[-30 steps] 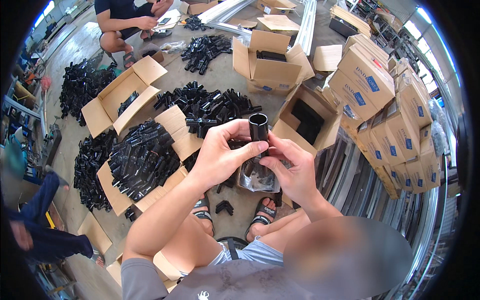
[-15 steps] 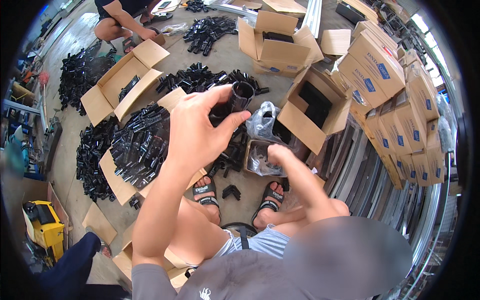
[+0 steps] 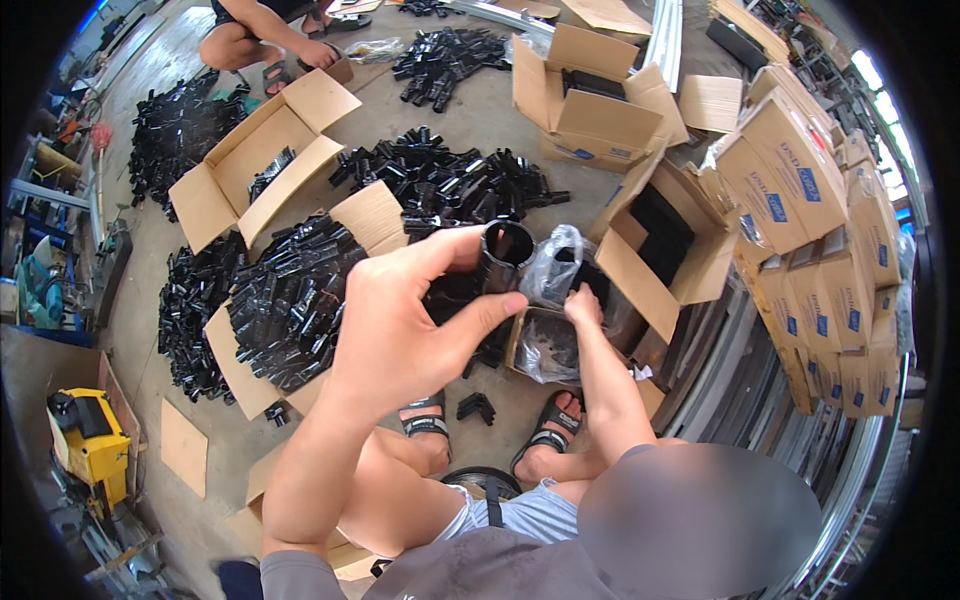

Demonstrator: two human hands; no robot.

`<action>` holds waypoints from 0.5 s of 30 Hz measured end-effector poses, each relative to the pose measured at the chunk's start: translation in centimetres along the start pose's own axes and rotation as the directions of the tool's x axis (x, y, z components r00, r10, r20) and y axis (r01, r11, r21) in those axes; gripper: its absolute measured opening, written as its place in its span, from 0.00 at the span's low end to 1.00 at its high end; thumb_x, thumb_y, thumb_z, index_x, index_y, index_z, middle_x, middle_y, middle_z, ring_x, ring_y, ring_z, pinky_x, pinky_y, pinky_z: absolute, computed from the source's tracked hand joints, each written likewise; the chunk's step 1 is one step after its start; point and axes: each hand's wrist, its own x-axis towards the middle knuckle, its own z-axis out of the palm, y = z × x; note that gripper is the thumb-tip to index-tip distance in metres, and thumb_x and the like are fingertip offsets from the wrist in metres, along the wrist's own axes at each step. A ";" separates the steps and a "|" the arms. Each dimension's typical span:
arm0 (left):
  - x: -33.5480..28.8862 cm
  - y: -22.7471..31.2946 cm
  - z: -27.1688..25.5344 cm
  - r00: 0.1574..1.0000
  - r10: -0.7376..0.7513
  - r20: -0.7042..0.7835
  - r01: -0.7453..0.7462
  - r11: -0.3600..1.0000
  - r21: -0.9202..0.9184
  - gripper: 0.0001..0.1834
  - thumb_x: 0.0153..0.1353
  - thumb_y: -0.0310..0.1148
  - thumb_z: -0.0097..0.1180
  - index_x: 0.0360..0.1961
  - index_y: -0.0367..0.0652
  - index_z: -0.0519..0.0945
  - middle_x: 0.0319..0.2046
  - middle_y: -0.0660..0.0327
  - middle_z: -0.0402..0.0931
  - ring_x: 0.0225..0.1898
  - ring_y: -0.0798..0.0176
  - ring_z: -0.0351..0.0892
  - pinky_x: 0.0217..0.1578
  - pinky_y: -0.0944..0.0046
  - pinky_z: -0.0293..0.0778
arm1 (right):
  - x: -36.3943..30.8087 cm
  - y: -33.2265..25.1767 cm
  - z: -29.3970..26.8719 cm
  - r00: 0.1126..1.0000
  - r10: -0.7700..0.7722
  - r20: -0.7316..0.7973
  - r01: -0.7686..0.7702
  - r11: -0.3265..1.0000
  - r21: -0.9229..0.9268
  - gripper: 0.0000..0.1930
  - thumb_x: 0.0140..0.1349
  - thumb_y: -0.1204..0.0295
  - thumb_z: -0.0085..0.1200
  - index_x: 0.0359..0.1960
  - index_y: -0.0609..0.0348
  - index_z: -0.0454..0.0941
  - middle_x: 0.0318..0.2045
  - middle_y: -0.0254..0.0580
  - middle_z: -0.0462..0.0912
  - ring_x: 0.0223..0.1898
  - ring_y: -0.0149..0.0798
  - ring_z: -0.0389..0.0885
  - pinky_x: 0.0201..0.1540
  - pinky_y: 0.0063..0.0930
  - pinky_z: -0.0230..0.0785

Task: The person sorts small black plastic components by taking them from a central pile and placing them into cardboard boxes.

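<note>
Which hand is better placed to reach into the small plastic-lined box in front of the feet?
Probably the right hand: it is down at the small box, though whether it grips anything is unclear. The left hand is raised, holding a black tubular fitting.

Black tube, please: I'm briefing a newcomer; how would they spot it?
Find the bare left forearm, left of centre. It leads to the left grip, which holds the black tube. Unlike the black pieces heaped beyond, it is aloft, round open end facing the camera.
</note>
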 end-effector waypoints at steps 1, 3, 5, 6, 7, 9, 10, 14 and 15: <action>0.6 0.6 0.5 1.000 0.021 0.022 -0.020 0.999 -0.027 0.21 0.51 0.23 0.73 0.48 0.36 0.84 0.32 0.61 0.87 0.33 0.74 0.82 0.38 0.71 0.77 | 2.4 2.4 -0.4 0.999 -0.028 -0.025 0.027 0.999 -0.018 0.24 0.67 0.61 0.53 0.60 0.61 0.73 0.59 0.59 0.80 0.62 0.57 0.77 0.62 0.51 0.70; 1.1 0.4 1.0 0.998 0.055 0.038 -0.054 0.998 -0.033 0.22 0.50 0.22 0.74 0.48 0.36 0.84 0.34 0.61 0.87 0.35 0.74 0.83 0.39 0.71 0.78 | 5.4 3.4 -0.1 0.998 0.000 -0.057 -0.003 0.998 -0.055 0.24 0.65 0.62 0.56 0.60 0.60 0.74 0.58 0.57 0.80 0.63 0.55 0.77 0.62 0.50 0.71; 0.9 -0.3 0.8 0.998 0.039 0.046 -0.039 0.999 0.000 0.22 0.49 0.22 0.74 0.48 0.35 0.84 0.34 0.61 0.87 0.35 0.73 0.84 0.39 0.70 0.78 | 4.1 0.4 -1.7 0.997 0.057 0.052 -0.049 0.990 -0.131 0.23 0.70 0.59 0.49 0.60 0.60 0.75 0.61 0.57 0.78 0.65 0.54 0.75 0.64 0.47 0.69; 0.9 -0.5 0.7 0.998 0.026 0.056 -0.027 1.000 0.015 0.22 0.49 0.22 0.75 0.48 0.35 0.84 0.34 0.61 0.87 0.35 0.73 0.84 0.40 0.70 0.79 | 5.2 0.6 -0.2 0.997 0.052 0.064 -0.044 0.991 -0.124 0.23 0.70 0.59 0.49 0.60 0.60 0.75 0.61 0.57 0.78 0.65 0.54 0.75 0.64 0.47 0.69; 1.2 -0.2 0.8 0.996 0.050 0.078 -0.052 0.998 0.023 0.22 0.49 0.22 0.75 0.48 0.35 0.84 0.35 0.60 0.87 0.36 0.72 0.85 0.41 0.70 0.79 | 6.6 1.7 0.2 0.991 0.080 -0.111 -0.070 0.994 0.090 0.24 0.72 0.57 0.43 0.61 0.59 0.75 0.62 0.57 0.77 0.65 0.54 0.75 0.65 0.46 0.69; 1.8 -0.4 1.3 0.994 0.055 0.096 -0.059 0.998 0.033 0.22 0.49 0.21 0.75 0.48 0.35 0.84 0.35 0.60 0.87 0.35 0.72 0.85 0.40 0.70 0.79 | 7.5 1.8 0.6 0.953 0.255 -0.165 -0.187 0.920 0.346 0.31 0.77 0.54 0.22 0.65 0.58 0.73 0.63 0.58 0.76 0.65 0.56 0.74 0.64 0.45 0.68; 1.9 -0.5 1.5 0.992 0.058 0.109 -0.062 0.998 0.032 0.22 0.49 0.21 0.75 0.48 0.35 0.84 0.35 0.60 0.87 0.35 0.71 0.86 0.40 0.70 0.79 | 8.0 2.5 0.7 0.950 0.284 -0.133 -0.213 0.894 0.394 0.28 0.75 0.52 0.37 0.67 0.56 0.71 0.65 0.56 0.75 0.66 0.54 0.74 0.64 0.45 0.69; 2.1 -1.1 1.8 0.994 -0.008 0.107 0.009 1.000 -0.003 0.22 0.49 0.21 0.74 0.48 0.36 0.84 0.34 0.60 0.87 0.34 0.71 0.86 0.39 0.70 0.79 | 7.4 2.8 0.4 0.981 0.107 -0.161 -0.098 0.993 0.063 0.35 0.63 0.51 0.60 0.68 0.53 0.68 0.66 0.53 0.74 0.66 0.52 0.74 0.64 0.44 0.70; 2.4 -0.7 1.9 0.994 -0.004 0.113 0.003 1.000 0.006 0.22 0.50 0.22 0.74 0.48 0.37 0.84 0.35 0.61 0.87 0.34 0.71 0.86 0.38 0.70 0.79 | 7.8 3.3 0.2 0.976 0.136 -0.171 -0.124 0.989 0.075 0.38 0.59 0.51 0.65 0.69 0.53 0.68 0.66 0.52 0.74 0.66 0.51 0.74 0.64 0.44 0.70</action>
